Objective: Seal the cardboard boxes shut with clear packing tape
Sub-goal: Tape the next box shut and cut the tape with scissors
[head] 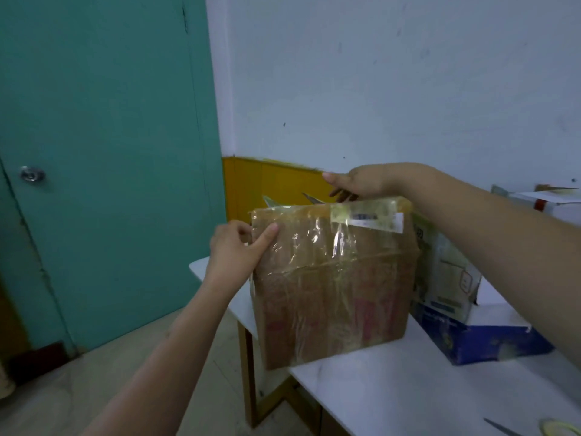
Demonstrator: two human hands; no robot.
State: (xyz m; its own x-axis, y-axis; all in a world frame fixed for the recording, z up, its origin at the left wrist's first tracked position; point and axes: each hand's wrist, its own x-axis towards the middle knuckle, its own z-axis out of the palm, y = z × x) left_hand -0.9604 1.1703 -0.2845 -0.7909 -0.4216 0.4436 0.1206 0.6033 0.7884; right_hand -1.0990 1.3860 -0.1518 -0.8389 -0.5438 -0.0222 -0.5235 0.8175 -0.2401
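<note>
Cardboard box (pixel 333 287), brown and standing on the near-left end of a white table (pixel 393 388), its facing side covered in wrinkled clear packing tape (pixel 317 247) that shines in folds across the upper half; white label (pixel 377 219) stuck near the top right corner under a yellowish strip of tape; red printing faintly visible low on the facing side, too blurred to read

Left hand (pixel 234 250) at the upper left corner of the box, thumb laid flat on the taped face, the other fingers curled round the left edge, so gripping the box at that corner; right hand (pixel 361 183) reaching over the top far edge, thumb stretched out leftward, fingers bent down behind the top and partly hidden, resting on or gripping the rim there; cannot tell which

Just right of the box and touching it or nearly so, a blue and white carton (pixel 465 322), torn open at the top; further right at the frame edge, another white box (pixel 553 204) with a red mark; at the bottom right corner, a roll of tape (pixel 562 429) and a thin metal blade (pixel 500 427) lying on the table; teal door (pixel 94 152) on the left with a round metal lock (pixel 32 174); pale wall (pixel 408 73) behind, with a yellow panel (pixel 267 184) low down
</note>
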